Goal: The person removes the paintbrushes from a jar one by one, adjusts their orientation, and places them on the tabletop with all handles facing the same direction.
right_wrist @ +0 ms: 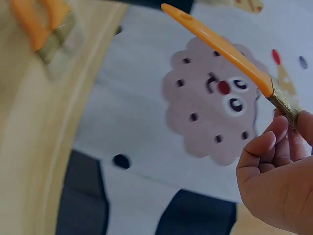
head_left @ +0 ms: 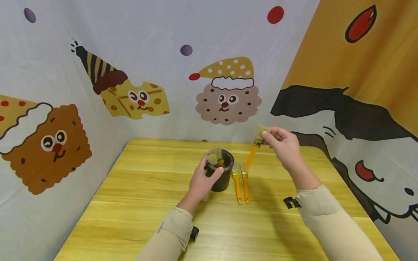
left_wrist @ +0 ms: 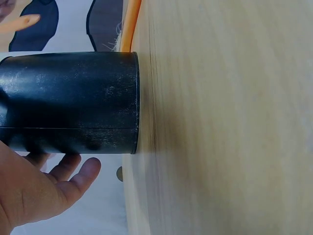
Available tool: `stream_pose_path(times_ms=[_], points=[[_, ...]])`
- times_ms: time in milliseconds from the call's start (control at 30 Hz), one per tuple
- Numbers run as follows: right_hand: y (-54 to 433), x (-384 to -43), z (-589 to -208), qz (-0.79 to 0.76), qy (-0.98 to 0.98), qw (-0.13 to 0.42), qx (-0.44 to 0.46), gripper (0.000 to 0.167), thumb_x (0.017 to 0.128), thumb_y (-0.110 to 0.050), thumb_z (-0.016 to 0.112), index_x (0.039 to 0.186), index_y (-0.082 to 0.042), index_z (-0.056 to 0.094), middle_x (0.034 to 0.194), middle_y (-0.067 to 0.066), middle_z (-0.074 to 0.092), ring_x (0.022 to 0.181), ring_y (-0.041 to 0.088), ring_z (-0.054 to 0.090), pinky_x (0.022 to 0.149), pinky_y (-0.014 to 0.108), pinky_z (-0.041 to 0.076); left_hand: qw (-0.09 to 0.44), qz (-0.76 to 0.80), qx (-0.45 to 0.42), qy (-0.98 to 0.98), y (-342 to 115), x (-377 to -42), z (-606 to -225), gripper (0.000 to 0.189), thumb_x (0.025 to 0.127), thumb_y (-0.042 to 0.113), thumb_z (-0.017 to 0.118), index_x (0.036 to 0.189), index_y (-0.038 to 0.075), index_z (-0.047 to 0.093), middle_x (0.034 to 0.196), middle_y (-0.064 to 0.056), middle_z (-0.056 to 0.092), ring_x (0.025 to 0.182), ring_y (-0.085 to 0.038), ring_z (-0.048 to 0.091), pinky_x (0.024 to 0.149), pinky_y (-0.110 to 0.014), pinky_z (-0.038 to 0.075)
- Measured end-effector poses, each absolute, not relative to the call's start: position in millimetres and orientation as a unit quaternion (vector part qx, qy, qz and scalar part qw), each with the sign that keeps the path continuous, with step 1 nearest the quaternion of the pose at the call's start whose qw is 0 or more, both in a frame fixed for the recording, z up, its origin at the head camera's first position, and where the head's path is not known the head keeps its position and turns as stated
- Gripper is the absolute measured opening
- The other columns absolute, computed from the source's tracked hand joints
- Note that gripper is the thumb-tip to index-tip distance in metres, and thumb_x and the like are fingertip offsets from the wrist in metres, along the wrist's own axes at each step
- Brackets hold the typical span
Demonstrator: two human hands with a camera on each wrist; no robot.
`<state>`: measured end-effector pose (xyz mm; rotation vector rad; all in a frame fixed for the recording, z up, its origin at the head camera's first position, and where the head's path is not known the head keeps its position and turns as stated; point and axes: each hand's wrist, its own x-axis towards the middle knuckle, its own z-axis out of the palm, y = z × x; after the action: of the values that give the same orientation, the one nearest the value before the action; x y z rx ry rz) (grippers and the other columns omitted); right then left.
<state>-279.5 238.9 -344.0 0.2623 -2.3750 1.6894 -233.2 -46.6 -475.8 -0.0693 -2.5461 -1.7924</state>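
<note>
A black cylindrical cup stands upright on the wooden table. My left hand holds it at the side, thumb near the rim; in the left wrist view the fingers lie along the cup's wall. Bristle ends of paintbrushes stick up from inside the cup. My right hand pinches another paintbrush around its bristle end, above the table. Its orange handle points away from the fingers, downward in the head view. Right of the cup lie two paintbrushes side by side, bristles away from me.
The wooden table ends at a cloth backdrop printed with cartoon food and an animal. This cloth also hangs along the left and right sides. Small black devices are strapped at both wrists.
</note>
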Motion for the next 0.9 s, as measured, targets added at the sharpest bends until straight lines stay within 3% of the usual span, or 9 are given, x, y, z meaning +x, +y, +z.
stream_pose_path(times_ms=[500,900], points=[[267,-286,-387,0.537,-0.842,0.031,0.034,0.042,0.105,-0.041,0.07,0.121,-0.002,0.07,0.089,-0.021,0.072,0.086,0.006,0.066,0.076,0.021,0.054,0.016,-0.571,-0.022,-0.82,-46,-234,-476,0.088,0.096,0.07,0.067,0.169,0.047,0.023,0.174,-0.008,0.035,0.158,-0.042,0.037,0.121,-0.07,0.037],[269,-297,-430,0.506,-0.861,-0.055,0.029,0.043,0.106,-0.04,0.069,0.122,0.0,0.07,0.101,0.0,0.074,0.094,0.019,0.067,0.076,0.026,0.056,0.01,-0.572,-0.017,-0.82,-46,-231,-474,0.088,0.095,0.071,0.067,0.168,0.049,0.022,0.174,-0.006,0.035,0.158,-0.04,0.038,0.121,-0.069,0.038]])
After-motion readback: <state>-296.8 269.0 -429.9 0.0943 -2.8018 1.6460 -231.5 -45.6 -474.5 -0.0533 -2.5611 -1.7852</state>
